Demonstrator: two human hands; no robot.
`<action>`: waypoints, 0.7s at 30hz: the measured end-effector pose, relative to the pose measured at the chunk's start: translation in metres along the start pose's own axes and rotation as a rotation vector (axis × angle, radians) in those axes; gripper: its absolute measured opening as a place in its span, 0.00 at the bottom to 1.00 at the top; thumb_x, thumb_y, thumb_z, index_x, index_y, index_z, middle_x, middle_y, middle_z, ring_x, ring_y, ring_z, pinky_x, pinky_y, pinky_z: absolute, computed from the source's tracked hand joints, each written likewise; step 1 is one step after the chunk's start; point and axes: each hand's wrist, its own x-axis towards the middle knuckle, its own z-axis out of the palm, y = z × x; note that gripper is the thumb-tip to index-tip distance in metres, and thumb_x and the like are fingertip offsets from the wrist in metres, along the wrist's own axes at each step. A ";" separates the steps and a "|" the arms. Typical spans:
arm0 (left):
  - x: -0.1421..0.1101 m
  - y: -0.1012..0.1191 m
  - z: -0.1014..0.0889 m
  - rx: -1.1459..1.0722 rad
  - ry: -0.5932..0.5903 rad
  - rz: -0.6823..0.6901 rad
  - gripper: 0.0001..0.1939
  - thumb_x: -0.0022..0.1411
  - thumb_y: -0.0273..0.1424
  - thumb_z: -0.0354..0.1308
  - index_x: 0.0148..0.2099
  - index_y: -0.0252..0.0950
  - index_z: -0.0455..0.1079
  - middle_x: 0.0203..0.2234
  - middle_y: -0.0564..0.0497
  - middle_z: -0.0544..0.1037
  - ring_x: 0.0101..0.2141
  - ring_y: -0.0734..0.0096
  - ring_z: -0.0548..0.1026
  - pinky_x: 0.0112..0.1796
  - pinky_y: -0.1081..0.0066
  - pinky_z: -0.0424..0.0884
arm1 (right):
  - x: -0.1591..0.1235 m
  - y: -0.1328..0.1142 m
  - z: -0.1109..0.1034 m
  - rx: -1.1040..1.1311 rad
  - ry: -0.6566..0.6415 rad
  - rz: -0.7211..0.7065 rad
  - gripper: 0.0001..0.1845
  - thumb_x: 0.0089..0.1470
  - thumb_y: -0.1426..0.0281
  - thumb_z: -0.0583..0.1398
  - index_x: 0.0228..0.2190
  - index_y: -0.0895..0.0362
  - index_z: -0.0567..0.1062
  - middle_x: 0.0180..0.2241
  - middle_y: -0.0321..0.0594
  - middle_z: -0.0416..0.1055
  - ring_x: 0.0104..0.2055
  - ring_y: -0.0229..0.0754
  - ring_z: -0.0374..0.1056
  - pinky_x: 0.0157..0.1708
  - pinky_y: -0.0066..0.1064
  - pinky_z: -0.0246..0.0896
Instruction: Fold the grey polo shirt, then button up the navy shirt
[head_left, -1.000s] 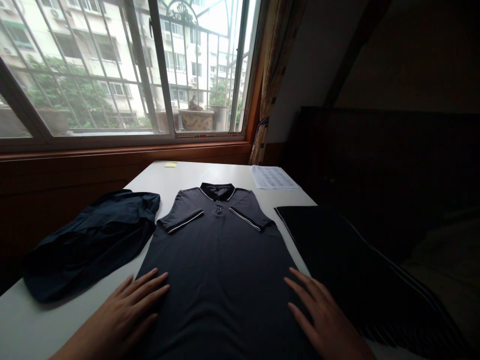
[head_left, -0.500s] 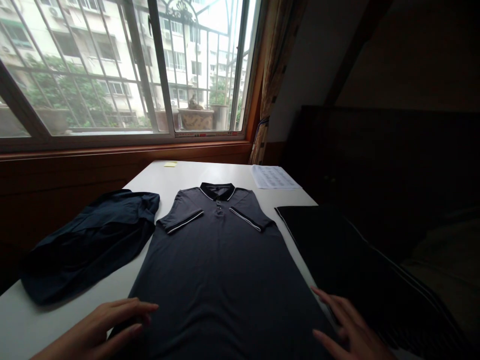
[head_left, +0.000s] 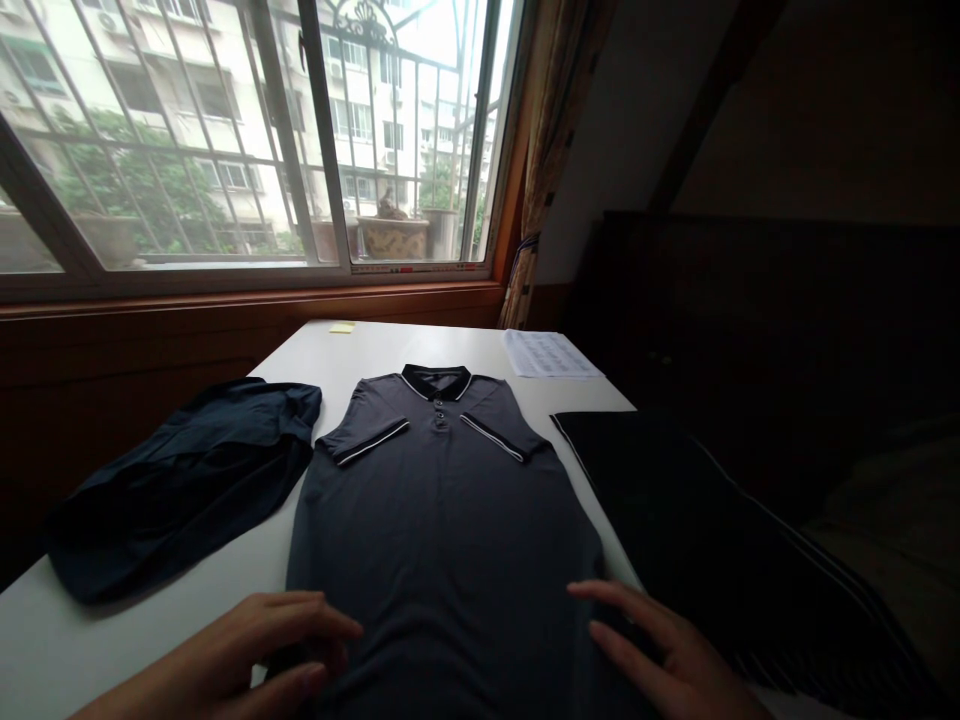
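A dark grey polo shirt [head_left: 442, 520] with white-trimmed sleeves and a black collar lies flat, front up, on the white table [head_left: 375, 345]. My left hand [head_left: 247, 655] is at the shirt's lower left side, its fingers curled with the thumb underneath, pinching the fabric edge. At the lower right side, my right hand [head_left: 660, 655] rests on the cloth with its fingers stretched out and apart. The shirt's bottom hem is below the picture's edge.
A dark blue garment [head_left: 180, 480] lies crumpled on the table's left. A black garment [head_left: 675, 490] hangs over the right edge. A printed sheet [head_left: 547, 353] and a yellow note [head_left: 341, 327] sit at the far end, under the window. A curtain [head_left: 547, 150] hangs at the right.
Both hands slid down toward me, then came inward. The shirt's lower sides have drawn in and look narrower. My left fingers went from flat to curled on the fabric.
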 end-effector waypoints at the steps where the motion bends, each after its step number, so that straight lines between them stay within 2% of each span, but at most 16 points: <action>1: 0.010 0.010 0.000 -0.039 -0.014 -0.015 0.17 0.69 0.42 0.56 0.59 0.56 0.70 0.48 0.55 0.80 0.47 0.65 0.78 0.48 0.71 0.75 | 0.006 -0.012 0.003 0.017 -0.004 -0.020 0.21 0.59 0.50 0.57 0.48 0.44 0.79 0.53 0.40 0.76 0.56 0.54 0.71 0.54 0.41 0.69; 5: 0.052 0.049 0.003 -0.323 -0.003 -0.011 0.17 0.70 0.44 0.54 0.57 0.48 0.72 0.45 0.50 0.80 0.45 0.63 0.78 0.46 0.68 0.75 | 0.027 -0.056 0.016 0.104 -0.065 -0.096 0.18 0.60 0.53 0.58 0.45 0.47 0.80 0.49 0.42 0.76 0.53 0.52 0.71 0.52 0.40 0.67; 7: 0.071 0.059 0.008 -0.505 0.004 0.006 0.19 0.70 0.44 0.55 0.58 0.44 0.70 0.45 0.47 0.80 0.46 0.62 0.77 0.48 0.66 0.73 | 0.035 -0.070 0.024 0.131 -0.172 -0.130 0.17 0.61 0.55 0.58 0.44 0.49 0.80 0.46 0.42 0.76 0.50 0.50 0.71 0.50 0.38 0.66; 9: 0.086 0.063 0.016 -0.656 0.001 0.030 0.21 0.68 0.41 0.57 0.60 0.42 0.69 0.48 0.46 0.79 0.50 0.61 0.76 0.51 0.65 0.70 | 0.040 -0.079 0.032 0.147 -0.279 -0.153 0.17 0.61 0.56 0.59 0.45 0.51 0.80 0.43 0.42 0.75 0.47 0.48 0.71 0.48 0.36 0.65; 11: 0.099 0.063 0.027 -0.781 -0.006 0.032 0.21 0.67 0.39 0.59 0.60 0.41 0.68 0.51 0.45 0.78 0.53 0.59 0.75 0.52 0.63 0.68 | 0.042 -0.083 0.041 0.158 -0.348 -0.146 0.21 0.57 0.57 0.63 0.49 0.52 0.78 0.45 0.42 0.73 0.48 0.48 0.70 0.48 0.35 0.64; 15: 0.117 0.063 0.048 -0.971 0.018 -0.014 0.21 0.64 0.35 0.61 0.58 0.40 0.70 0.53 0.43 0.77 0.56 0.55 0.73 0.55 0.59 0.66 | 0.042 -0.088 0.062 0.219 -0.372 -0.101 0.34 0.43 0.62 0.72 0.53 0.52 0.75 0.51 0.43 0.71 0.53 0.51 0.68 0.51 0.34 0.62; 17: 0.122 0.067 0.055 -1.032 0.032 -0.025 0.21 0.62 0.34 0.61 0.57 0.40 0.71 0.53 0.43 0.78 0.56 0.54 0.73 0.56 0.58 0.65 | 0.044 -0.091 0.072 0.274 -0.339 -0.089 0.29 0.43 0.68 0.70 0.50 0.53 0.76 0.49 0.41 0.74 0.49 0.49 0.70 0.47 0.32 0.64; 19: 0.125 0.070 0.058 -1.047 0.028 -0.022 0.20 0.62 0.33 0.61 0.57 0.39 0.71 0.53 0.43 0.78 0.56 0.54 0.73 0.57 0.57 0.64 | 0.046 -0.093 0.079 0.288 -0.306 -0.074 0.17 0.49 0.72 0.65 0.43 0.56 0.79 0.42 0.40 0.77 0.43 0.46 0.73 0.40 0.30 0.64; 21: 0.128 0.071 0.056 -0.981 0.021 0.014 0.19 0.63 0.33 0.60 0.57 0.39 0.71 0.53 0.44 0.77 0.56 0.56 0.73 0.57 0.59 0.65 | 0.048 -0.093 0.082 0.248 -0.273 -0.087 0.10 0.52 0.73 0.60 0.37 0.58 0.79 0.37 0.40 0.77 0.38 0.45 0.74 0.36 0.29 0.63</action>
